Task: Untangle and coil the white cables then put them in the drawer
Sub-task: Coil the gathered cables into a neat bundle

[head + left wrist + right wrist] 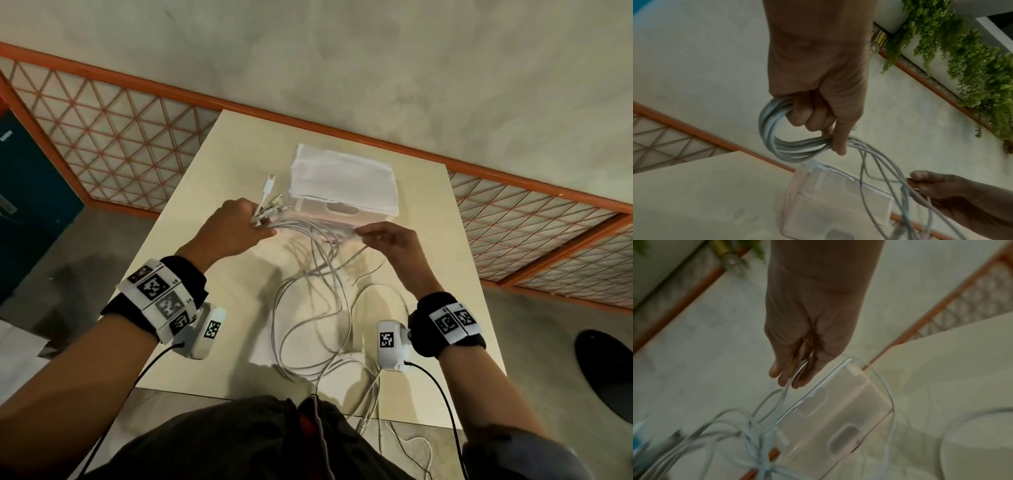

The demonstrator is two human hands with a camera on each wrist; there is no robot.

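Note:
Several white cables (318, 315) lie in loose tangled loops on the cream table (212, 171), some trailing over its near edge. My left hand (236, 226) grips a wound bundle of the cables (777, 139), connector ends (270, 198) sticking out past the fingers. My right hand (387, 240) pinches the strands (795, 376) stretched between both hands, just in front of the drawer box. The small translucent drawer box (342, 192) stands at the table's middle back; its drawer front with a handle slot (842, 439) faces me.
An orange-framed lattice partition (102, 137) runs behind and beside the table. A dark blue cabinet (30, 192) stands at the left. A black round object (606, 370) sits on the floor at the right. Green hanging plants (966, 65) show in the left wrist view.

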